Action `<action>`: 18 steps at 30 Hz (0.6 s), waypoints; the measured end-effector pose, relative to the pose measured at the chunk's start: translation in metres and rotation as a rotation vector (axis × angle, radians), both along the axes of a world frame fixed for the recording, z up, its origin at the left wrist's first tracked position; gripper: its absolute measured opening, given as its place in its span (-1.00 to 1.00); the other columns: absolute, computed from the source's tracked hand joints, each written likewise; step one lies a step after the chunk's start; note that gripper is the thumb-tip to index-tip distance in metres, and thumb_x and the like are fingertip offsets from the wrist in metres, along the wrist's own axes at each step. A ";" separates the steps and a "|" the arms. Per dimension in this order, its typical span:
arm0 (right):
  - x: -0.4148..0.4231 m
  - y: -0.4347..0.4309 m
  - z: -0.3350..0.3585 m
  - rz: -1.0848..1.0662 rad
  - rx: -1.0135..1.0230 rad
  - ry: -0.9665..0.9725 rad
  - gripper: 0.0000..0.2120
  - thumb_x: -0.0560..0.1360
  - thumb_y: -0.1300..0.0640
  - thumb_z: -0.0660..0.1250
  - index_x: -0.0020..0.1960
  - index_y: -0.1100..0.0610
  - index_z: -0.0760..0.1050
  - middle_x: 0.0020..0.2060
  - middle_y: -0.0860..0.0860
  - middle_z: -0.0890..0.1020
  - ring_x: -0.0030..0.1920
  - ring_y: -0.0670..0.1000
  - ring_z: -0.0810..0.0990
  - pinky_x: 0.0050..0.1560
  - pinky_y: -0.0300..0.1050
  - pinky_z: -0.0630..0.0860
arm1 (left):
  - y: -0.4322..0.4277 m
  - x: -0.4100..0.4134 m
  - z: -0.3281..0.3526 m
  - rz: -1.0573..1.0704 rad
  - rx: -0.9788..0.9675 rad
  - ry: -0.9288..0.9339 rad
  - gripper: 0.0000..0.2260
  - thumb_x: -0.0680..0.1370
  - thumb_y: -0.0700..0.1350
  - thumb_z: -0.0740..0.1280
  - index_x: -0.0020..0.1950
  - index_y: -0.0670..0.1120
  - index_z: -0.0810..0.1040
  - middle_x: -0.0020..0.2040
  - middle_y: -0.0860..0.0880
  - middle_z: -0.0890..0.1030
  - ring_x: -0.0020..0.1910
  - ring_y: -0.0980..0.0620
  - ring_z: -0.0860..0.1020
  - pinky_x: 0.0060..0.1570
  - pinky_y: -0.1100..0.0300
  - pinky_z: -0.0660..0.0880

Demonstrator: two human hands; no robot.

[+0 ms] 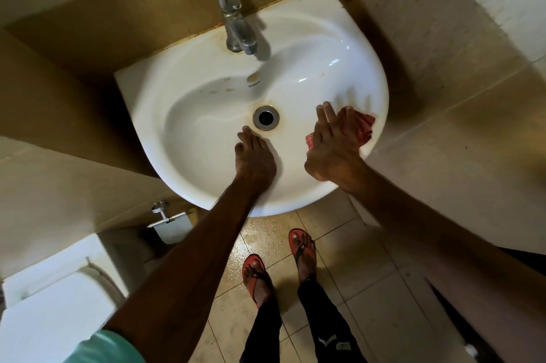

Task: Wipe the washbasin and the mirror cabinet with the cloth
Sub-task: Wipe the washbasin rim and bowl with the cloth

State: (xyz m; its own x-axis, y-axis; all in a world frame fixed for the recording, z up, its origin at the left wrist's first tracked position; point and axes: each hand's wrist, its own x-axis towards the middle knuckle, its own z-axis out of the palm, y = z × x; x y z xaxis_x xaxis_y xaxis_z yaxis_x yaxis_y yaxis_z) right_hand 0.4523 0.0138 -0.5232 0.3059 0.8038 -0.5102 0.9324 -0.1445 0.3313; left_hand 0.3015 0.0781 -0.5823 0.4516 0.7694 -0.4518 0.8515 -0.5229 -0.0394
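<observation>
A white washbasin [310,46] fills the middle of the head view, with a round metal drain [266,117] at its centre. My right hand [334,147] presses a red cloth [365,126] flat against the basin's right inner wall, fingers spread over it. My left hand [254,155] rests on the near inner slope of the bowl just below the drain, fingers together and holding nothing. Brownish stains ring the drain and the back ledge. The mirror cabinet is out of view.
A chrome tap [236,22] stands on the basin's back ledge. Beige tiled walls close in on both sides. A toilet cistern [53,303] and a paper holder [170,220] sit lower left. My feet in red sandals [301,247] stand on the tiled floor.
</observation>
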 end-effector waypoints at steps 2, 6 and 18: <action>0.004 -0.008 0.007 0.025 0.047 0.087 -0.33 0.70 -0.11 -0.07 0.65 0.31 0.02 0.67 0.27 -0.02 0.68 0.26 -0.13 0.63 0.35 -0.20 | 0.000 0.000 -0.001 0.008 0.000 0.001 -0.50 0.68 -0.23 -0.03 0.54 -0.50 0.00 0.55 -0.54 0.00 0.55 -0.49 0.08 0.46 -0.18 0.29; 0.017 -0.022 0.011 0.153 0.089 0.147 -0.24 0.55 -0.13 -0.15 0.46 0.35 0.42 0.45 0.37 0.46 0.48 0.34 0.41 0.53 0.34 0.22 | 0.000 0.001 0.002 0.014 -0.026 0.008 -0.50 0.67 -0.25 -0.04 0.55 -0.50 -0.02 0.56 -0.53 -0.03 0.56 -0.48 0.07 0.48 -0.17 0.25; 0.019 0.034 -0.044 0.204 -0.141 0.304 -0.23 0.65 -0.23 -0.23 0.67 0.23 -0.28 0.66 0.22 -0.26 0.67 0.21 -0.27 0.59 0.28 -0.32 | 0.010 -0.010 0.034 -0.022 -0.168 -0.036 -0.41 0.64 -0.23 0.22 0.58 -0.39 0.06 0.60 -0.39 0.03 0.53 -0.33 0.24 0.40 -0.10 0.40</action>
